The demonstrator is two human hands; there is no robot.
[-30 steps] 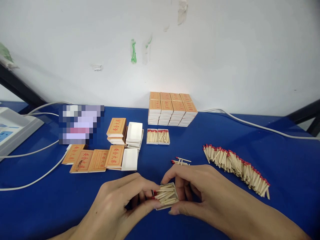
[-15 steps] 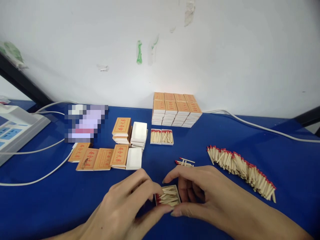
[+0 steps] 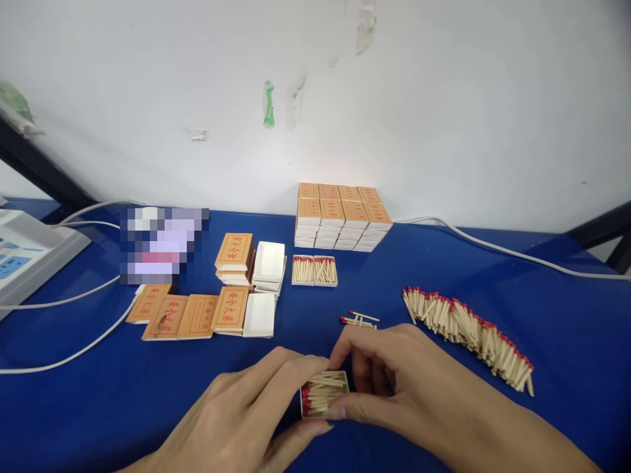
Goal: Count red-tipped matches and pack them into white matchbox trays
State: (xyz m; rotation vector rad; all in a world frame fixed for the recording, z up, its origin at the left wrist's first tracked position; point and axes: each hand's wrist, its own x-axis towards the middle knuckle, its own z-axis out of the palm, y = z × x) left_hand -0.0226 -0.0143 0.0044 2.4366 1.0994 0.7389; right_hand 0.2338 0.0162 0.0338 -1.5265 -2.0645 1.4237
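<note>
Both my hands meet low in the middle of the blue table around a small white matchbox tray filled with red-tipped matches. My left hand curls round its left side, index finger along the far edge and thumb under the near edge. My right hand pinches the tray's right end between thumb and fingers. A few loose matches lie just beyond my right fingers. A long heap of matches stretches to the right.
Two filled trays sit ahead, behind them a block of stacked matchboxes by the wall. Orange sleeves and empty white trays lie at left. A white device and cables occupy the far left.
The tray has settled flatter and slightly left between my hands. My left index finger has come over its far edge, and both hands have closed in tighter round it.
</note>
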